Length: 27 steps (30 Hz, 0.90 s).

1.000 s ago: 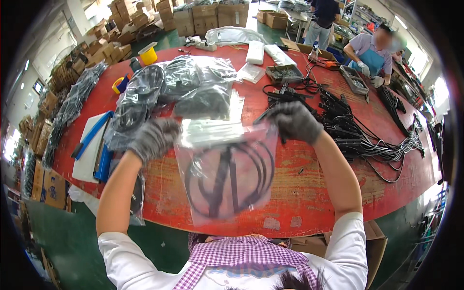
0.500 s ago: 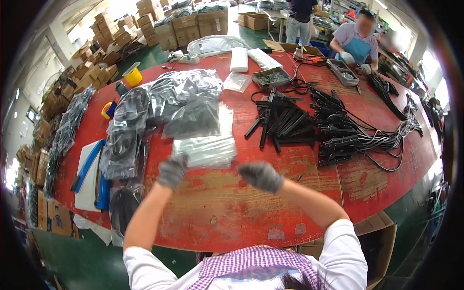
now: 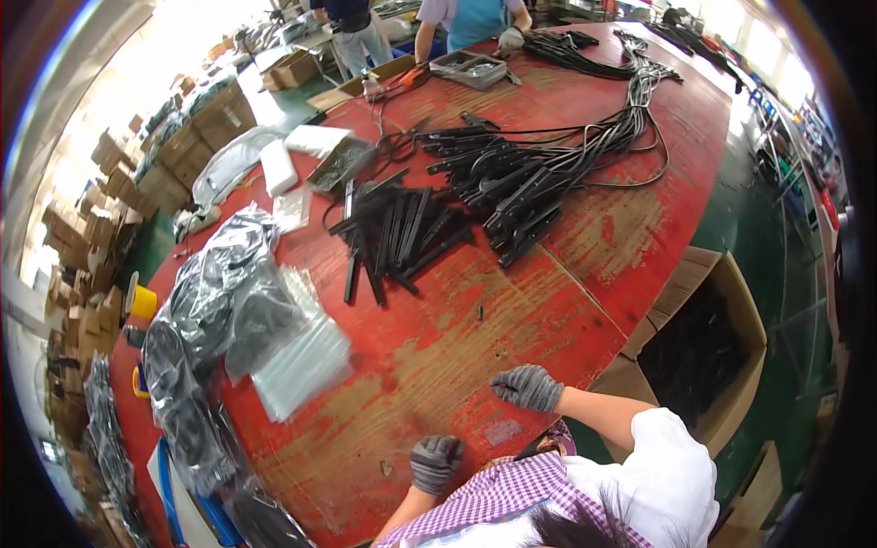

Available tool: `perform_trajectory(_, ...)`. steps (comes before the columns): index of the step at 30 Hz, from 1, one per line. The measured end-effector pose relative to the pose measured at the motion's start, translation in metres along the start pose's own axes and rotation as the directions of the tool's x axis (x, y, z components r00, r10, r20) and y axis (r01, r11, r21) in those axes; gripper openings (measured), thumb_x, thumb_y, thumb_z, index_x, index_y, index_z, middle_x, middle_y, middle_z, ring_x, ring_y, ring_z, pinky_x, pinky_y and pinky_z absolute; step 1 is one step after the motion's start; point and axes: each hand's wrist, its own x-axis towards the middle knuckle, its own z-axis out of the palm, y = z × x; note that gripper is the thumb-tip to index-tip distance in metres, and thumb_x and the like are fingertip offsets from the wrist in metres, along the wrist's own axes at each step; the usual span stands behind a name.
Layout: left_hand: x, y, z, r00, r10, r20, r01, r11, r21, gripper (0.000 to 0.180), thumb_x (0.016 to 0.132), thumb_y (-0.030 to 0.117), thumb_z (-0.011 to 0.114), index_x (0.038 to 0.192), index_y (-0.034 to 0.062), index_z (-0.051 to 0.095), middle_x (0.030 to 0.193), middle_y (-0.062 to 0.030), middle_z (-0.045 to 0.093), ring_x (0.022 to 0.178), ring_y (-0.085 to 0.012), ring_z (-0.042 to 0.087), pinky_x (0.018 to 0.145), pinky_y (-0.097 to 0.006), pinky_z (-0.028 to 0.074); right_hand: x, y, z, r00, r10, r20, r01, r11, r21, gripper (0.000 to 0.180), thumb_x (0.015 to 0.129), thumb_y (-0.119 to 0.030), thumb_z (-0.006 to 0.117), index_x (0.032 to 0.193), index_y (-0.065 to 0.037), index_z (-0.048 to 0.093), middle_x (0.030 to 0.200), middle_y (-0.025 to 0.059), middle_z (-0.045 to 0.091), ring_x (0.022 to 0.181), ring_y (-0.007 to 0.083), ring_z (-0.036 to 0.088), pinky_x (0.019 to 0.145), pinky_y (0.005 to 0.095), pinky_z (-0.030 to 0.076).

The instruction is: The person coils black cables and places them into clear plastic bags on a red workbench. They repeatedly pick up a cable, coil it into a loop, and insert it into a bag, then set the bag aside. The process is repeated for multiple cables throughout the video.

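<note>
- The red table (image 3: 585, 237) is the landmark; both gloved hands rest at its near edge, close to the person's body.
- Left hand (image 3: 435, 461): on the tabletop near the edge, fingers curled loosely under, holding nothing.
- Right hand (image 3: 528, 386): just to the right of the left hand and a little farther in, fingers bent down onto the wood, holding nothing.
- Stack of clear bags (image 3: 301, 361): on the table, left of and beyond the hands, well apart from them.
- Pile of bagged cables (image 3: 224, 306): along the table's left edge, touching the clear bags.
- Black strips (image 3: 402, 233): loose at the table's middle, far beyond the hands.
- Cable bundles (image 3: 548, 164): at the far right of the table.
- Open box (image 3: 708, 352): on the floor beside the table's right edge, near the right arm.
</note>
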Motion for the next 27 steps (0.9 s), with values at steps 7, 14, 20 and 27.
perform_trajectory(7, 0.000, -0.002, -0.001, 0.994, -0.111, 0.010, 0.111, 0.994, 0.021, 0.012, 0.071, 0.016, 0.067, 0.076, 0.0130, 0.057, 0.068, -0.0071, 0.057, 0.061, -0.0285, 0.056, 0.055, -0.040, 0.045, 0.014, 0.014, -0.006, 0.982, -0.082, -0.170, 0.129, 0.949, 0.287, 0.021, 0.085, -0.024, 0.053, 0.087, -0.006, 0.062, 0.079, 0.0103, 0.065, 0.076, 0.0238, 0.063, 0.064, 0.0332, 0.050)
perform_trajectory(14, -0.001, 0.000, 0.001, 0.991, -0.132, -0.009, 0.133, 0.988, 0.075, 0.013, 0.070, 0.016, 0.068, 0.074, 0.0131, 0.056, 0.066, -0.0068, 0.056, 0.059, -0.0286, 0.055, 0.054, -0.040, 0.045, 0.119, 0.082, -0.132, 0.732, -0.019, -0.681, -0.026, 0.998, -0.055, 0.013, 0.079, -0.010, 0.056, 0.090, -0.005, 0.061, 0.092, 0.0079, 0.063, 0.088, 0.0206, 0.059, 0.075, 0.0322, 0.048)
perform_trajectory(20, 0.005, 0.006, 0.005, 0.991, -0.129, -0.018, 0.130, 0.988, 0.086, 0.013, 0.070, 0.017, 0.067, 0.071, 0.0122, 0.056, 0.065, -0.0068, 0.056, 0.059, -0.0286, 0.054, 0.054, -0.040, 0.044, 0.146, 0.172, -0.171, 0.876, -0.049, -0.479, -0.367, 0.578, -0.729, 0.033, 0.082, -0.019, 0.044, 0.113, -0.014, 0.054, 0.115, 0.0077, 0.055, 0.109, 0.0267, 0.049, 0.093, 0.0461, 0.035)
perform_trajectory(27, -0.001, 0.000, 0.004, 0.992, -0.126, 0.002, 0.126, 0.988, 0.091, 0.013, 0.072, 0.021, 0.065, 0.069, 0.0115, 0.057, 0.063, -0.0076, 0.057, 0.060, -0.0271, 0.055, 0.054, -0.038, 0.045, 0.182, 0.142, -0.219, 0.956, 0.291, -0.028, -0.168, 0.470, -0.866, 0.030, 0.078, -0.018, 0.053, 0.107, -0.015, 0.060, 0.115, 0.0082, 0.057, 0.108, 0.0242, 0.052, 0.089, 0.0392, 0.040)
